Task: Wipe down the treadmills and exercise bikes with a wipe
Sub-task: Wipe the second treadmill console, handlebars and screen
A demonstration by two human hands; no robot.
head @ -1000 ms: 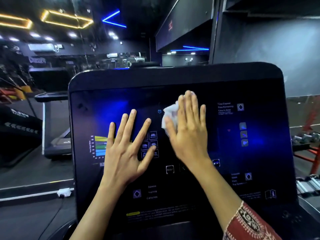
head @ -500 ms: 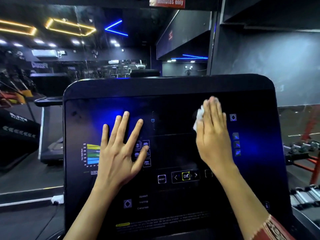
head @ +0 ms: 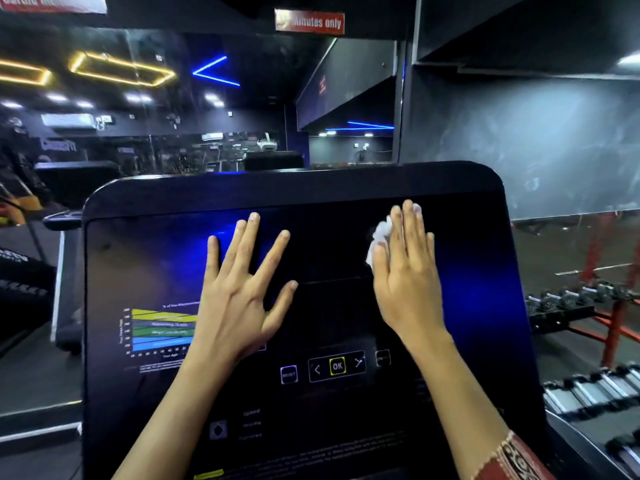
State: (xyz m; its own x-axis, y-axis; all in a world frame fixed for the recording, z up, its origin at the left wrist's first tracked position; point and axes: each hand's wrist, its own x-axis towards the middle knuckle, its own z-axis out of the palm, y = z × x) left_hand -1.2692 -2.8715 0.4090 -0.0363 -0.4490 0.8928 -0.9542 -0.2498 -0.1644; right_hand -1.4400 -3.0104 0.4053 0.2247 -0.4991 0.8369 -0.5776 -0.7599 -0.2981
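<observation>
A large black treadmill console [head: 478,306] fills the view, with a coloured chart at its lower left and an OK button row near the bottom middle. My left hand [head: 239,292] lies flat on the panel left of centre, fingers spread. My right hand [head: 405,271] presses a crumpled white wipe [head: 377,240] against the upper right part of the panel with straight fingers. Most of the wipe is hidden under the palm; only its left edge shows.
A second treadmill [head: 65,271] stands to the left behind the console. A red rack with dumbbells [head: 588,299] is on the right, more dumbbells [head: 595,389] below it. A mirrored wall with neon lights lies ahead.
My right hand has slid the wipe from the panel's centre to its upper right. The left hand stays flat on the panel. The view has tilted so the console sits lower.
</observation>
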